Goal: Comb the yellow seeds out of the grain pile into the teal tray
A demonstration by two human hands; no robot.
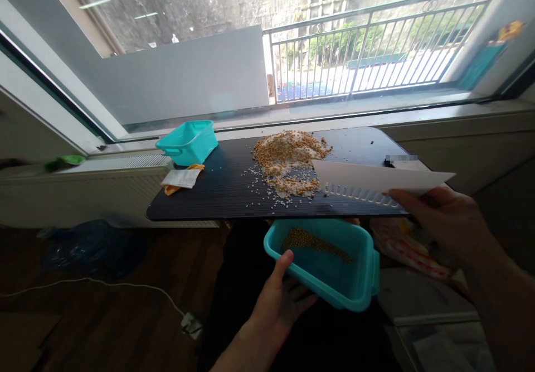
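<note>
My left hand [276, 296] grips the near left rim of a turquoise plastic basin [357, 299], thumb over the edge and fingers underneath. Tan beans [309, 241] lie along the inside of this basin, which sits just below the table's front edge, over my lap. In my right hand [445, 216] is a white card [376, 177] with a row of slots along its lower edge, pinched at its right end. The card's left tip reaches the mixed heap of tan beans and white rice [288, 154] on the table. Loose grains are scattered in front of the heap.
The dark tabletop [225, 193] stands against a window sill. A second turquoise basin [188, 146] is at its back left, beside a white and orange cloth [181, 178]. A power strip [191, 325] with a white cord and a blue plastic bag [94, 249] lie on the floor.
</note>
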